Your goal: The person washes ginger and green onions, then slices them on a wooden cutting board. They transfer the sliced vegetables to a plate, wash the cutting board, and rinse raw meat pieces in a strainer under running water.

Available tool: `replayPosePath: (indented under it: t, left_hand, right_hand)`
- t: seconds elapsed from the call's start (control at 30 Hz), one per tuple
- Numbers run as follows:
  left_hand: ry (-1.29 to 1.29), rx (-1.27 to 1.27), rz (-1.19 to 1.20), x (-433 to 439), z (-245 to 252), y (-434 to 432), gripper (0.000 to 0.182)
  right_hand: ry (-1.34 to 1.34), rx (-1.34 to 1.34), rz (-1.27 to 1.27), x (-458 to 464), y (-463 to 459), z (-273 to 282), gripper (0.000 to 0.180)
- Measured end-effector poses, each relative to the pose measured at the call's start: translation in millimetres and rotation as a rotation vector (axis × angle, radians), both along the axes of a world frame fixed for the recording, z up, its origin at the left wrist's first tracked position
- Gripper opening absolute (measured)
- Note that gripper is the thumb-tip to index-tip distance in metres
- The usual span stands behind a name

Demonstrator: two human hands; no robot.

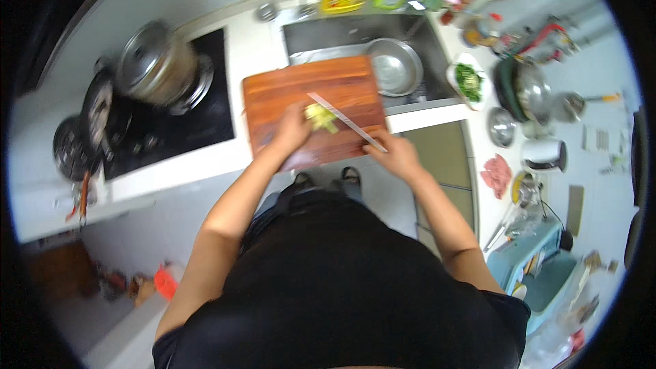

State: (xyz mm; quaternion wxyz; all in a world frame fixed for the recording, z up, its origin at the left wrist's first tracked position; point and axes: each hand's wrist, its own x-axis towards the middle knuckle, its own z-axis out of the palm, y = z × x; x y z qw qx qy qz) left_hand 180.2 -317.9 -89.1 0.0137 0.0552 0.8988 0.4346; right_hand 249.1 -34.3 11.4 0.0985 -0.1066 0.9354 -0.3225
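Note:
A wooden cutting board (307, 79) lies at the counter's front, partly over the sink's near left corner. On it is a small heap of pale yellow-green cut food (320, 117), whose kind I cannot tell. My left hand (295, 125) is at the heap's left side, its fingertips touching or very near the pieces; blur hides whether they grip any. My right hand (397, 152) is closed round the handle of a kitchen knife (341, 117) at the board's right edge. The blade slants up and left over the board, beside the heap's right side.
A metal basin (394, 67) sits in the sink (430, 69). Left is a black cooktop (215, 97) with a lidded pot (156, 69) and pans. A plate of chopped greens (468, 82), a metal bowl (501, 126), a pink cloth-like item (496, 176) and a kettle (543, 156) stand along the right counter.

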Motion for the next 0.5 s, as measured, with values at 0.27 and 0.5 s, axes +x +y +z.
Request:
replayPosePath:
  t: [0.27,0.5]
  left_hand:
    - [-0.08,0.123,0.316,68.4,15.4,-63.9,0.038]
    - [-0.065,-0.09,0.552,182.1,25.7,-67.6,0.034]
  right_hand:
    - [0.387,0.292,-0.056,-56.2,-4.9,-58.2,0.045]
    - [0.406,0.173,-0.014,-41.2,-0.4,-74.2,0.05]
